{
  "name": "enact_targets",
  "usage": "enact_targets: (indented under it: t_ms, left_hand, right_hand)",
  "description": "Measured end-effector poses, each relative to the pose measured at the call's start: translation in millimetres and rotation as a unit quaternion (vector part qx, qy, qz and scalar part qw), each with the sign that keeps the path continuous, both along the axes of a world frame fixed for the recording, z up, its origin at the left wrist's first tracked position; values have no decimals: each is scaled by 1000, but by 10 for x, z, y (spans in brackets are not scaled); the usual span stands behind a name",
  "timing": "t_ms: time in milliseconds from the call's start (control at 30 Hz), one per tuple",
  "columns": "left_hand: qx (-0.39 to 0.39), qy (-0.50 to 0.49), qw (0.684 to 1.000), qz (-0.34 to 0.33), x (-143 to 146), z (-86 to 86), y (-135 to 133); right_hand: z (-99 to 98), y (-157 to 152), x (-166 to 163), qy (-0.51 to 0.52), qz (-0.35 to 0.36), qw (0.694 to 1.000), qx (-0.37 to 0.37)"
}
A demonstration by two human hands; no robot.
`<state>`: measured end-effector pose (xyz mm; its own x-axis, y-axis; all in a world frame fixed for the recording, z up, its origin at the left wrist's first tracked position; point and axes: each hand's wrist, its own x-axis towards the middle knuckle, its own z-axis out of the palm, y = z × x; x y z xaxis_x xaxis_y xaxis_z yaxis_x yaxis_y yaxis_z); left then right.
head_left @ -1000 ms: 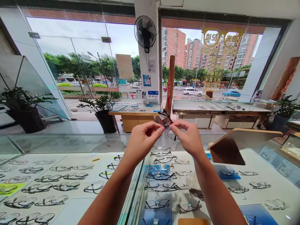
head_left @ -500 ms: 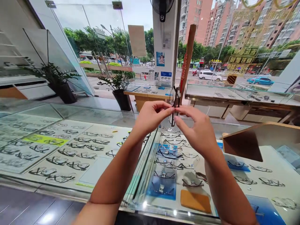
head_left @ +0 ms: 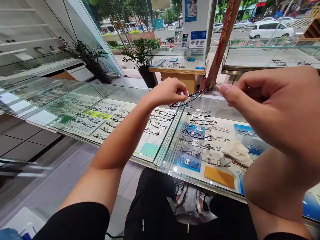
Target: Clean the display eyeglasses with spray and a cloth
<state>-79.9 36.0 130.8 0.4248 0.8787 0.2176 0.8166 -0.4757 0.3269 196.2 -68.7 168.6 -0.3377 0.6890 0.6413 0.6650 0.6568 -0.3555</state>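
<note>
The dark, thin-rimmed glasses [head_left: 186, 99] I'm pinching lie nearly flat in the air above the far counter edge.

glasses held at the fingertips [head_left: 186, 99]: thin black frame
cloth in the showcase [head_left: 237, 152]: white
pad beside it [head_left: 219, 176]: orange-tan
tray under some frames [head_left: 189, 159]: blue
panel in the left showcase [head_left: 97, 114]: yellow-green
panel near the glass edge [head_left: 149, 150]: teal
shoes [head_left: 193, 200]: white with black stripes
car outside [head_left: 268, 30]: white
plant pot [head_left: 148, 77]: black
</note>
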Motion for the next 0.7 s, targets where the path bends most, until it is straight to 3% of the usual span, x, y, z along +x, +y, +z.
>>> enact_targets:
  t_ms: [133,267,500,700]
  left_hand:
    - [-77,148,986,20,-385,-233,455]
    - [-117,224,966,56,-682,-484,752]
    - [-142,238,958,71,-953,-843,1024]
    - [-126,207,966,89,-1090,-1018,1181]
  right_hand:
    - [28,-42,2,-50,36,998,-30]
    - [7,-10,36,-73,54,996,-21]
    - [0,-20,70,-72,87,994,8]
    - [-51,-83,43,-95,87,992,-6]
